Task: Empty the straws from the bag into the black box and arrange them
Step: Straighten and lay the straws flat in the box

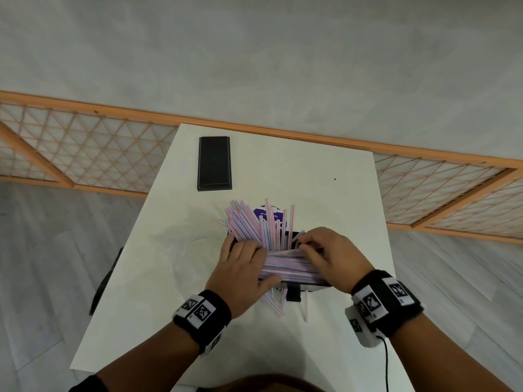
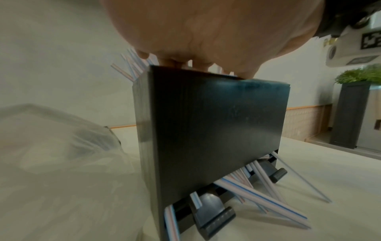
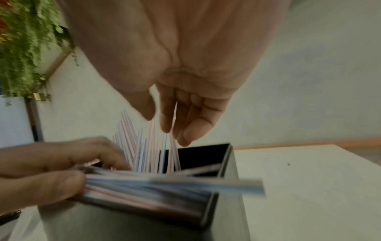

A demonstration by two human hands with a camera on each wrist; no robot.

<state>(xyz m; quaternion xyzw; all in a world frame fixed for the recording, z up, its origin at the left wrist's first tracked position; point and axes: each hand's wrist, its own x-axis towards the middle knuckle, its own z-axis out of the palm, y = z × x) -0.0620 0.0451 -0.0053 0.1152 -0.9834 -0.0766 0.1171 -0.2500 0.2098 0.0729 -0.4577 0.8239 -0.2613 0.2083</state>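
Both hands are at the top of the black box [image 2: 208, 130], which stands on the white table [image 1: 325, 193]: the left hand [image 1: 240, 271] lies over its left end with fingers and thumb curled round a flat bundle of the straws [image 1: 285, 267] lying across the opening, and the right hand [image 1: 328, 257] pinches a few upright ones at its right end. More straws fan out behind the box, some poke from its bottom slot, the clear bag [image 2: 51, 154] lies crumpled to its left, and a black lid [image 1: 214, 164] sits well beyond it.
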